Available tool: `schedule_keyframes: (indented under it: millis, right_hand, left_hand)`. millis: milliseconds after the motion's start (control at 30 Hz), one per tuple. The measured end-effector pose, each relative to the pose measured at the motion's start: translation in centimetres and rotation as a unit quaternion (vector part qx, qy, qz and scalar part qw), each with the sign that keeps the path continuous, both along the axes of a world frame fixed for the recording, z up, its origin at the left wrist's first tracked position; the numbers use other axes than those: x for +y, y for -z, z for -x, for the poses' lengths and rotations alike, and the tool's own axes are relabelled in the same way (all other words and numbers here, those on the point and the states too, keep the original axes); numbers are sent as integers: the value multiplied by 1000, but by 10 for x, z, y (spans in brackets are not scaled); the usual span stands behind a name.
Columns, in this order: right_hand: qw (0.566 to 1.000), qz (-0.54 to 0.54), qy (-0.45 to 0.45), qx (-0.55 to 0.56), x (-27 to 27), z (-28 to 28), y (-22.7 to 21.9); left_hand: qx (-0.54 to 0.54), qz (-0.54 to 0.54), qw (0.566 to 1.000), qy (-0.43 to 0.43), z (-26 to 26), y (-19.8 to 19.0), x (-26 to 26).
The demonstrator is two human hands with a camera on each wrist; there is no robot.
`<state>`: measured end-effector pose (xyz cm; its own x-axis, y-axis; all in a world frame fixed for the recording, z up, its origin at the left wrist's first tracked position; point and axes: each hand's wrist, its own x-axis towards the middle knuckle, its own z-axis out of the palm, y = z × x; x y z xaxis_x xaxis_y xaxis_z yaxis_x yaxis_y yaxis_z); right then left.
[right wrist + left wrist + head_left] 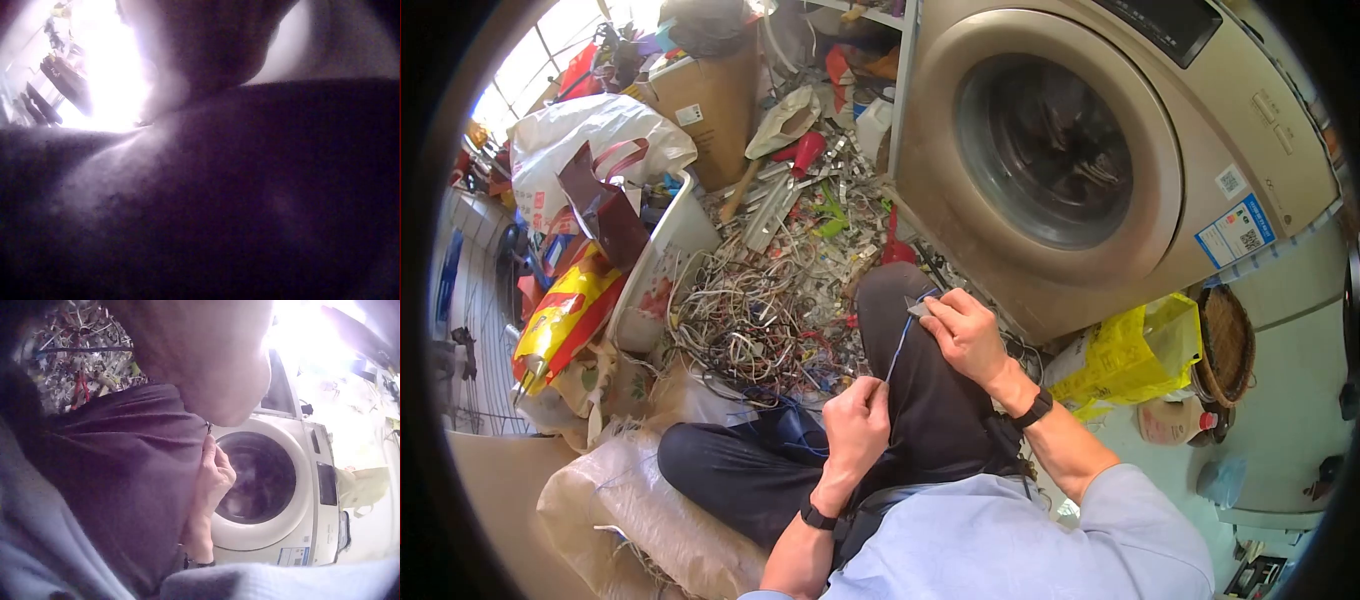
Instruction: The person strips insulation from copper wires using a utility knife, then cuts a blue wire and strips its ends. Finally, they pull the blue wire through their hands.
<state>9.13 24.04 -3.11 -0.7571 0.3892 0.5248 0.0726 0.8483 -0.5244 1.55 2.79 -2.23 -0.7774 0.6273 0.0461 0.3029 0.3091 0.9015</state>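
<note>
A seated person stretches a thin blue wire (pixel 899 348) taut over a raised knee. The left hand (pixel 856 420) pinches its lower end; the right hand (pixel 962 330) grips a small grey blade (pixel 918 308) against its top. Keeping the wire tight and the blade shallow likely strips cleanest. A heap of tangled scrap wire (pixel 750 320) covers the floor beside a washing machine (pixel 1100 150).

The left hand (pixel 855 418) is curled into a pinch near the lap; the right hand (pixel 962 332), farther off, pinches with bent fingers above the raised knee.
</note>
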Motion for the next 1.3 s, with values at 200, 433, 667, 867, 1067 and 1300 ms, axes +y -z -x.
schedule_keyframes:
  millis: [200,433,667,867,1067,1300]
  right_hand:
    - [1000,-13,14,4,-7,-4,-3]
    - [1000,-5,7,11,-9,-6,-4]
    - [999,33,-30,-3,-10,-11,-9]
    - [998,47,-51,-6,-6,-6,-10]
    - [996,26,-85,-15,-2,-1,-9]
    - [995,20,-92,-27,2,1,-12]
  left_hand:
    - [-16,18,999,29,-9,-2,-6]
    - [-200,-21,979,38,4,-11,22]
    - [-95,-6,995,14,15,1,57]
    - [-13,6,1000,-9,20,12,63]
    - [-6,6,1000,-16,24,13,63]
    - [12,5,1000,-21,22,14,67]
